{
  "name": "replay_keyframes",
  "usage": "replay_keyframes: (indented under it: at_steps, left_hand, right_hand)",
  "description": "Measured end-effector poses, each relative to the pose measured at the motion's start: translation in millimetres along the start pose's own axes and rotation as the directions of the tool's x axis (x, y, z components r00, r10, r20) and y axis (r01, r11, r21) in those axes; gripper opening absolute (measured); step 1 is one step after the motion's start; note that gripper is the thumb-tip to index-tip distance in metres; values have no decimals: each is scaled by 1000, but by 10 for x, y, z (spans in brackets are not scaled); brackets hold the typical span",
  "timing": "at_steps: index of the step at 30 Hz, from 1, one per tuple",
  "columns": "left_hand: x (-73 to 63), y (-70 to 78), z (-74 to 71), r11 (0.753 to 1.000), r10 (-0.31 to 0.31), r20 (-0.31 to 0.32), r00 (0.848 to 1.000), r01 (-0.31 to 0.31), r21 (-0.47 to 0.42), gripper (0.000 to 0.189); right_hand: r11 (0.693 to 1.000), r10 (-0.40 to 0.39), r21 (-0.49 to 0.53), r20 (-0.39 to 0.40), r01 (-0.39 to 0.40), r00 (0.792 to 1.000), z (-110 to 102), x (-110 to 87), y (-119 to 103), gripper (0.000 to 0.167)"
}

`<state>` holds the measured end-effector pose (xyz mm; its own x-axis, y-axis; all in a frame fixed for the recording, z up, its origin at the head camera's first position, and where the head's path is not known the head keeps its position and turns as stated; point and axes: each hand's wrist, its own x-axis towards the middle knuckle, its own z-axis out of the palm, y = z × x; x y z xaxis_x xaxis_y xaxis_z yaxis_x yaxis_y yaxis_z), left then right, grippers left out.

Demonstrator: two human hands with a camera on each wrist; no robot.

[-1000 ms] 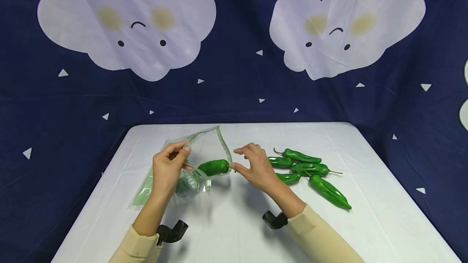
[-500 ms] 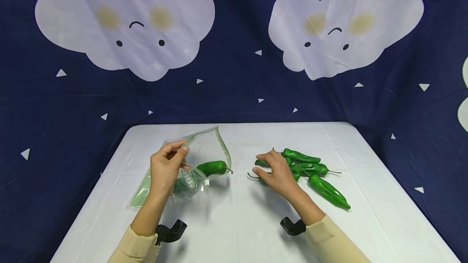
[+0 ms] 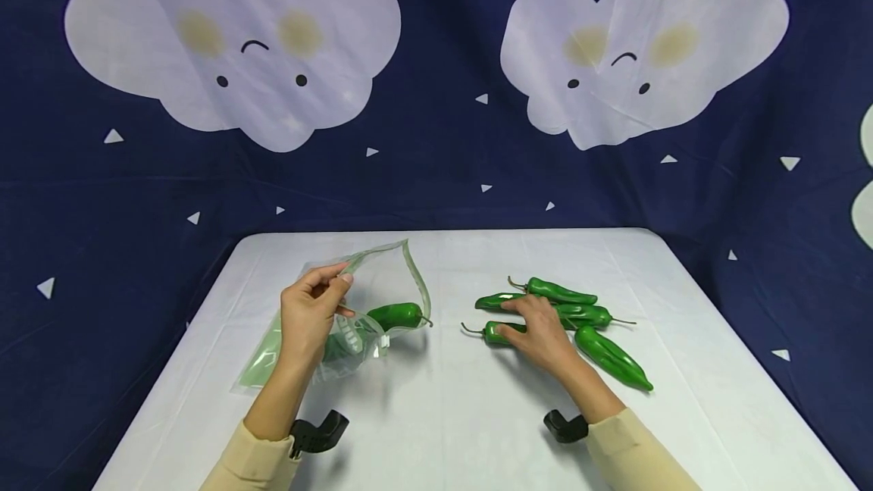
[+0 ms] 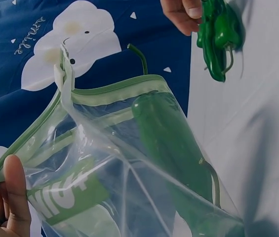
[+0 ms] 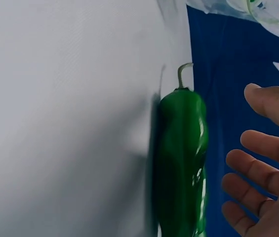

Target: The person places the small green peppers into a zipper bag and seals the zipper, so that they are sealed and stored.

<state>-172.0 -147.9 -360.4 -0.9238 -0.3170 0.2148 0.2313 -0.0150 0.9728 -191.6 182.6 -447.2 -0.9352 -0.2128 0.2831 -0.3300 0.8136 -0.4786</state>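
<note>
There are five loose green peppers [image 3: 614,358], at least two bagged peppers [image 3: 398,315], one zip bag [image 4: 80,187], one left hand [image 3: 310,309], one right hand [image 3: 542,332], two beige sleeves [image 3: 637,449], two black wrist mounts [image 3: 319,434], one table [image 3: 443,415] and one backdrop [image 3: 443,97].

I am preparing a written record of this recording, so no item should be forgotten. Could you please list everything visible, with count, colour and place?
Dark blue fabric backdrop: one, dark blue, rear
Printed clouds: two whole, whitish, on the backdrop
Small printed triangles: many, white, on the backdrop
Flat cloth-covered table: one, white, before the backdrop
Transparent plastic zip bag: one, clear and green, table's left side
Long glossy bagged peppers: at least two, green, partly hidden
Long glossy loose peppers: five, green, table's right side
Beige fabric sleeves: two, beige, forearms
Curved wrist devices: two, black, wrists
Left hand: one, bare, pinching the bag's rim
Right hand: one, bare, at the loose peppers
</note>
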Motion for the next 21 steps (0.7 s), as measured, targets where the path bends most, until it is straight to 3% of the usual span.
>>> replay_keyframes:
  at_steps: [12,21]
  left_hand:
    - [11,0,10,1000,-8,26,1000,8,7,23]
    - [15,0,15,1000,-16,19,1000,16,7,20]
  right_hand:
    - [995,37,-94,67,-31,997,12,-83,170,45]
    - [992,69,-108,87,-59,994,17,-167,251,46]
